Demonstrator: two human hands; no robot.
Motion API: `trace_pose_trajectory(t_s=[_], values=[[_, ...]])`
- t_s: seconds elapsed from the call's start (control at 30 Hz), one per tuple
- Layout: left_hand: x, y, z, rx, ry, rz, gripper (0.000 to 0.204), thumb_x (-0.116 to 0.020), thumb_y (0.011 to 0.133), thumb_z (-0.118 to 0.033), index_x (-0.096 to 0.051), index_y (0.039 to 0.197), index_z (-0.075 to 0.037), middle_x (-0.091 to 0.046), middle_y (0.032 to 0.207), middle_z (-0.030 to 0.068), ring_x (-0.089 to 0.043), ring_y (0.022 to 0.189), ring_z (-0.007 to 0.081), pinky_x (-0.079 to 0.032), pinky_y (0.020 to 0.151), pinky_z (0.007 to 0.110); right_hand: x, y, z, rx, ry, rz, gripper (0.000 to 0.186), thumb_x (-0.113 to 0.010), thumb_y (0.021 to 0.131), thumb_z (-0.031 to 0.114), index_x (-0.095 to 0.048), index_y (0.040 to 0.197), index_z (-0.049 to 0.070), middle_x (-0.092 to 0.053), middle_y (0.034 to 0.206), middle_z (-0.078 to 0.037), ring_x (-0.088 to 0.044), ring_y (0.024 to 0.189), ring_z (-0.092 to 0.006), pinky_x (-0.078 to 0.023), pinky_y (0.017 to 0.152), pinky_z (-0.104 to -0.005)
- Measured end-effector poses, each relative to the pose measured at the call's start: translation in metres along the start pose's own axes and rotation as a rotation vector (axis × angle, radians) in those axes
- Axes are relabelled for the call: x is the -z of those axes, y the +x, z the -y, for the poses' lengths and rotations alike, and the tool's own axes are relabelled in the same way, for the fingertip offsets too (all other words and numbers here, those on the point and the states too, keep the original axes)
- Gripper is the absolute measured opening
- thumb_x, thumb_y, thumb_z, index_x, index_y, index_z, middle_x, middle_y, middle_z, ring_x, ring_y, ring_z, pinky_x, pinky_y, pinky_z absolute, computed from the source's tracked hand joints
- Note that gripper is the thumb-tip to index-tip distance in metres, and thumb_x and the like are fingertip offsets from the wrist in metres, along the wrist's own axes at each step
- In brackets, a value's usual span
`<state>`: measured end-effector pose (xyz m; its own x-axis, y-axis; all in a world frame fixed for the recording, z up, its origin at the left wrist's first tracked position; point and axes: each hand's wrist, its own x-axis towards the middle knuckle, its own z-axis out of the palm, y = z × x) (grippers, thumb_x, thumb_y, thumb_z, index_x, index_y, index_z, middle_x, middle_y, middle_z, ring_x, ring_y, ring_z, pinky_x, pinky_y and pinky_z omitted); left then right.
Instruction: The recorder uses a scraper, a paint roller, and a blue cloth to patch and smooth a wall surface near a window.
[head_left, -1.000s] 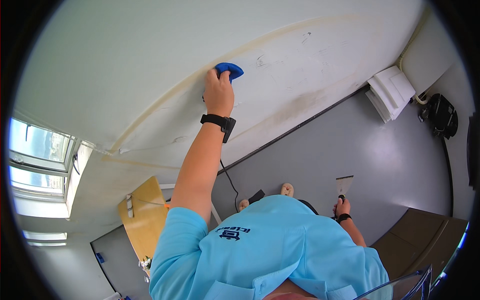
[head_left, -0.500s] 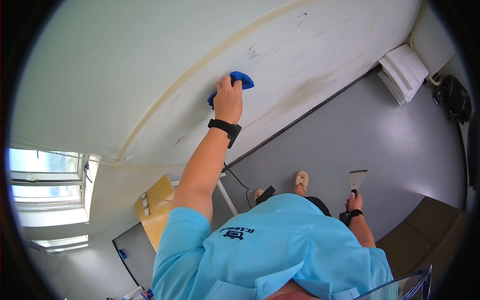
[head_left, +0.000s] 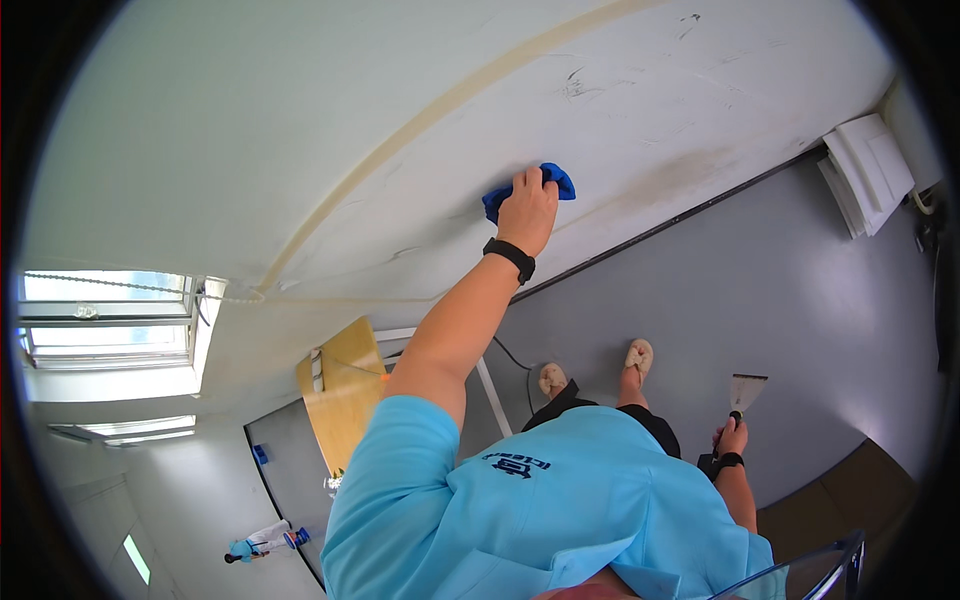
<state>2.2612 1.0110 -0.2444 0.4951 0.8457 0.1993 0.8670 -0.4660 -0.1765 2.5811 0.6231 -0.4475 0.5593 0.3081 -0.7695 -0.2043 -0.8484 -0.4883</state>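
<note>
My left hand [head_left: 527, 215] is stretched out to the wall [head_left: 400, 90], fingers closed round a bunched blue cloth [head_left: 556, 181] pressed to its surface. Dark scuff marks show on the white paint beyond the cloth, and a brownish smudge spreads to its right. Low on the right, my right hand [head_left: 731, 438] grips a scraper [head_left: 747, 391] by its dark handle. Its wide metal blade points away from me, over the grey floor and apart from the wall.
A wooden-topped table [head_left: 345, 395] with white legs stands left of my feet, a dark cable [head_left: 515, 357] beside it. White panels [head_left: 868, 175] lean at the far right. A brown piece of furniture [head_left: 850, 495] is at lower right. Another person [head_left: 262, 541] stands far off at lower left.
The whole view has shifted, so the wall and floor appear farther right. Against the wall marks, my left hand with the cloth sits slightly lower. My right hand still holds the scraper.
</note>
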Motion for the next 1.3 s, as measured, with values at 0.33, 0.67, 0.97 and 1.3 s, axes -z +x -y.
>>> trace_pose_trajectory(t_s=[0.33,0.67,0.97,1.3], values=[[-0.025,-0.014,-0.003,0.037,-0.051,-0.027,0.007,-0.050,0.068,-0.003,-0.049,0.074,-0.001,-0.043,0.086,0.0119,-0.046,0.081,0.0248,-0.049,0.048,0.028,0.005,-0.005,0.009,0.013,0.006,0.039,0.017,-0.042,0.084,0.019,-0.039,0.079,0.003,-0.047,0.058,-0.006,-0.044,0.041,-0.0129,-0.037,0.036,-0.0250],[-0.051,-0.023,0.012,0.185,-0.132,-0.105,0.013,-0.048,0.080,-0.014,-0.049,0.086,-0.004,-0.045,0.085,0.0085,-0.047,0.081,0.0237,-0.048,0.054,0.033,0.010,-0.001,0.002,0.033,-0.052,0.043,0.016,-0.042,0.083,0.018,-0.040,0.078,0.003,-0.046,0.056,-0.005,-0.044,0.039,-0.0122,-0.035,0.034,-0.0242],[-0.041,-0.037,0.013,0.502,-0.324,-0.385,0.021,-0.056,0.067,-0.002,-0.057,0.086,-0.012,-0.046,0.088,0.0061,-0.047,0.079,0.0236,-0.044,0.061,0.032,0.011,-0.004,0.010,0.103,-0.047,0.115,0.016,-0.042,0.083,0.019,-0.040,0.079,0.003,-0.045,0.056,-0.005,-0.043,0.039,-0.0130,-0.035,0.033,-0.0254],[-0.014,-0.061,0.024,0.598,-0.351,-0.550,0.019,-0.054,0.066,0.000,-0.056,0.083,-0.007,-0.046,0.093,0.0111,-0.048,0.079,0.0242,-0.043,0.064,0.032,0.017,0.000,0.014,0.111,-0.112,0.110,0.017,-0.041,0.083,0.017,-0.037,0.074,0.004,-0.044,0.054,-0.006,-0.042,0.037,-0.0129,-0.034,0.032,-0.0249]])
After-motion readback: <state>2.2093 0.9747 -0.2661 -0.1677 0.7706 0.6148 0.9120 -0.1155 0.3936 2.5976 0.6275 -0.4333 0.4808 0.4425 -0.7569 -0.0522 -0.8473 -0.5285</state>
